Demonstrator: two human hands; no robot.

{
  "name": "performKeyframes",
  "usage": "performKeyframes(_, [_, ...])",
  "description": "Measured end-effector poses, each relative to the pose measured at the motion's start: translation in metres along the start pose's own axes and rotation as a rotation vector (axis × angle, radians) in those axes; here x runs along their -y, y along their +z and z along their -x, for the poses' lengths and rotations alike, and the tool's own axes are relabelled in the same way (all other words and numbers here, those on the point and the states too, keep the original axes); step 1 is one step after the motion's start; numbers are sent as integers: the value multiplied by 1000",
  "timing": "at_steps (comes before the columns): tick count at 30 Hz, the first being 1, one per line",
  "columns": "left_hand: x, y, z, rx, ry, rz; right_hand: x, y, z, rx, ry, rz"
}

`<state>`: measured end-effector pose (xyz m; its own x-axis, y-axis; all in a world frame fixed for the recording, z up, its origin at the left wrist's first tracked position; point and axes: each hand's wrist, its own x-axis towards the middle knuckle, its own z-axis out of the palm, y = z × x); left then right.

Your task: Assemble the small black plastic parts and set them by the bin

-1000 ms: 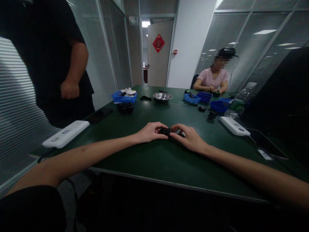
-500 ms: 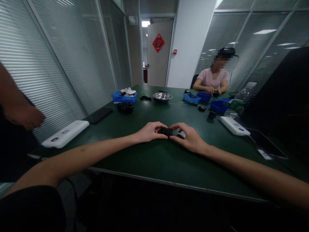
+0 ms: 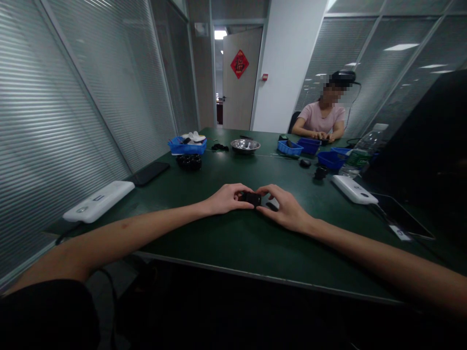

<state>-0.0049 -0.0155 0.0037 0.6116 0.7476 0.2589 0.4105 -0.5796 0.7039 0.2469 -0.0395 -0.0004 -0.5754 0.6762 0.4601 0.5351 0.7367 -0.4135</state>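
A small black part (image 3: 251, 198) sits between both my hands just above the green table (image 3: 233, 243). My left hand (image 3: 228, 199) pinches its left end with curled fingers. My right hand (image 3: 284, 206) closes its fingertips on the right end, and another small dark piece shows under those fingers. Both forearms stretch forward over the table's near edge.
A white device (image 3: 98, 201) and a dark phone (image 3: 149, 172) lie at the left. Blue bins (image 3: 187, 146), black parts (image 3: 188, 161) and a metal bowl (image 3: 245, 145) stand farther back. A person in a pink shirt (image 3: 323, 119) works at the far end. Another white device (image 3: 354, 189) lies right.
The standing person in dark clothes at the left has walked out of view. My hands stay together on the black part with only slight finger shifts.
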Motion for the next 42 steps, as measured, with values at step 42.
performKeyframes(42, [2,1,0,-3,8,4,3,-2,-2,24,135,1])
